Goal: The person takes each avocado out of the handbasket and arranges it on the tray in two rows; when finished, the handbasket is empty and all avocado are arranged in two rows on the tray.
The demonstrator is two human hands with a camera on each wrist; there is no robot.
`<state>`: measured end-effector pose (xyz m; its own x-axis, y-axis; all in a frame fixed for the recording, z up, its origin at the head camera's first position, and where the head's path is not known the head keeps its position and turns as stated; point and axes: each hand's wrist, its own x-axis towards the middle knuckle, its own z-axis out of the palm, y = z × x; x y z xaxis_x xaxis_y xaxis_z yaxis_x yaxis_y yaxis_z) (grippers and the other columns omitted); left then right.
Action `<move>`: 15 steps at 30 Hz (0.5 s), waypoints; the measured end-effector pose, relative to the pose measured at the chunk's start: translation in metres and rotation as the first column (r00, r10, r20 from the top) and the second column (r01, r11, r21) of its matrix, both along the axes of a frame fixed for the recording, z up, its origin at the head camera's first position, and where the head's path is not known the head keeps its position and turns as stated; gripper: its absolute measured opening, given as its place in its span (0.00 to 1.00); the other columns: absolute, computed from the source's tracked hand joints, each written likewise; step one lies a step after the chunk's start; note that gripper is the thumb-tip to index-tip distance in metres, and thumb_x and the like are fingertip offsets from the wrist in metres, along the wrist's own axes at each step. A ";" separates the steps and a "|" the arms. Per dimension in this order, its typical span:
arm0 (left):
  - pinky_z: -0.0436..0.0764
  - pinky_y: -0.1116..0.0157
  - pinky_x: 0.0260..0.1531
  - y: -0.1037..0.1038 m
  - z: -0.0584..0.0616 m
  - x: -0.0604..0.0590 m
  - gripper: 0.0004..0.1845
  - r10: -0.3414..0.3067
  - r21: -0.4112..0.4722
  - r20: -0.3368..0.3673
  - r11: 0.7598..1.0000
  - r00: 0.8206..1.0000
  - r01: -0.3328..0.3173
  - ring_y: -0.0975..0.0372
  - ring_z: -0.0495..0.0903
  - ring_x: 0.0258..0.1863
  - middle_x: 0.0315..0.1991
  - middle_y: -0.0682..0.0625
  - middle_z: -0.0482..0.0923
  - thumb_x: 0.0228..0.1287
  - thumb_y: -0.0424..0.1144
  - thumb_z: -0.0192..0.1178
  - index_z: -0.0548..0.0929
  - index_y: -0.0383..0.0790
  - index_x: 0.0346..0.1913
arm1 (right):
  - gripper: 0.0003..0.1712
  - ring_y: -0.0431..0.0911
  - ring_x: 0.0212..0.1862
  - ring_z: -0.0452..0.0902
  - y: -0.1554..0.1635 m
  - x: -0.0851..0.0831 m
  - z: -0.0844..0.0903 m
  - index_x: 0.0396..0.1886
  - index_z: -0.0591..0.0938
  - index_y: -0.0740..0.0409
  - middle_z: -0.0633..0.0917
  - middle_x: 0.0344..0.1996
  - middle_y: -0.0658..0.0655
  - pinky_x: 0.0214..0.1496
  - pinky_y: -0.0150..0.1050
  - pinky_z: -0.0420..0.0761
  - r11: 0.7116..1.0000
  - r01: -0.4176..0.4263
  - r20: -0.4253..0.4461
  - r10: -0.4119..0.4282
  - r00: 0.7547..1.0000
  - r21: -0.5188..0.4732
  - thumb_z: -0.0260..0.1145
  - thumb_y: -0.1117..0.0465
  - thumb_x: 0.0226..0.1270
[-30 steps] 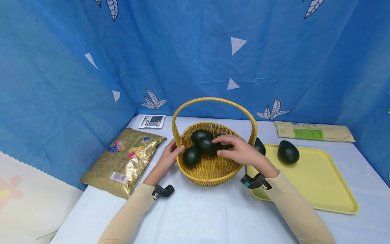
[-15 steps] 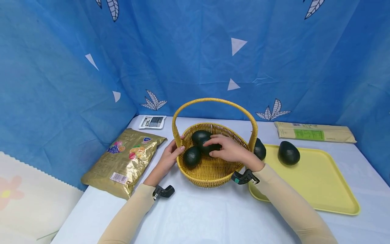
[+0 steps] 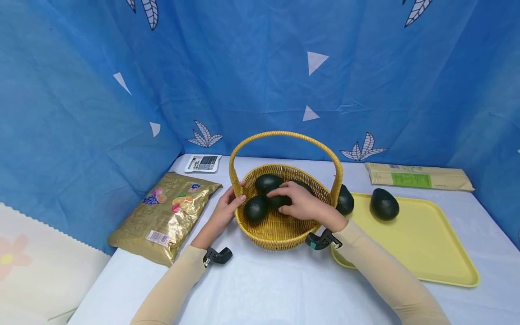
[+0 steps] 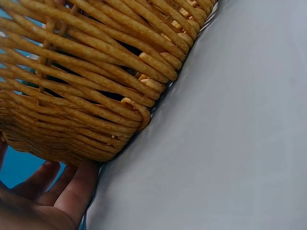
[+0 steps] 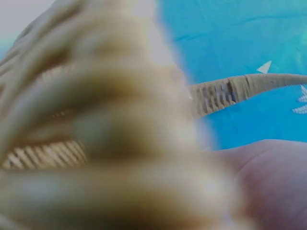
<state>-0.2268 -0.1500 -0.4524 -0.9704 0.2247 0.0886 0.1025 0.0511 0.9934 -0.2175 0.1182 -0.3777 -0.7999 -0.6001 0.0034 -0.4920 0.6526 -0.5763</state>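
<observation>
A yellow wicker basket [image 3: 275,239] with a tall hoop handle stands on the white-covered table. My left hand [image 3: 225,206] grips its left rim, thumb over the edge; the left wrist view shows fingers against the woven wall [image 4: 96,81]. Inside the basket, my right hand [image 3: 302,203] holds a dark green avocado [image 3: 277,201], partly hidden by the fingers. Around it lie further avocados: one at the front left [image 3: 256,209], another behind [image 3: 268,182], and a third [image 3: 304,185] half hidden beyond the hand. Blurred wicker [image 5: 105,139] fills much of the right wrist view.
Right of the basket lies a yellow tray [image 3: 430,243] bearing an avocado [image 3: 384,204]; another avocado [image 3: 345,201] shows behind the basket handle. A gold foil bag [image 3: 162,216] and small white packet [image 3: 203,163] lie left. At the back right is a long beige package [image 3: 418,176].
My right hand has moved left and slightly down over the avocado in the basket, which now sits a little lower. An avocado behind that hand shows more. My left hand stays on the rim.
</observation>
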 end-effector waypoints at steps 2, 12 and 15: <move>0.76 0.74 0.52 0.000 0.000 0.000 0.28 0.006 -0.002 0.001 1.000 1.000 -0.006 0.53 0.71 0.63 0.71 0.34 0.68 0.75 0.35 0.55 0.66 0.41 0.76 | 0.27 0.61 0.67 0.71 -0.002 0.002 0.000 0.66 0.81 0.47 0.74 0.67 0.67 0.62 0.59 0.77 0.999 0.000 -0.002 0.000 1.000 0.033 0.68 0.64 0.68; 0.76 0.75 0.54 0.000 -0.002 -0.001 0.28 0.011 -0.001 0.008 1.000 1.000 -0.011 0.52 0.71 0.65 0.72 0.35 0.68 0.76 0.35 0.55 0.67 0.41 0.75 | 0.25 0.60 0.65 0.74 0.000 0.005 -0.002 0.66 0.78 0.50 0.79 0.64 0.64 0.57 0.54 0.79 0.998 0.001 0.081 -0.006 0.997 0.055 0.68 0.58 0.69; 0.76 0.75 0.54 0.000 -0.002 -0.001 0.28 0.007 0.001 0.012 1.000 1.000 -0.007 0.50 0.70 0.66 0.72 0.35 0.68 0.76 0.36 0.55 0.67 0.42 0.75 | 0.24 0.58 0.63 0.75 0.002 0.006 -0.004 0.64 0.78 0.51 0.79 0.63 0.63 0.56 0.52 0.79 0.999 -0.007 0.088 0.004 0.996 0.041 0.67 0.59 0.70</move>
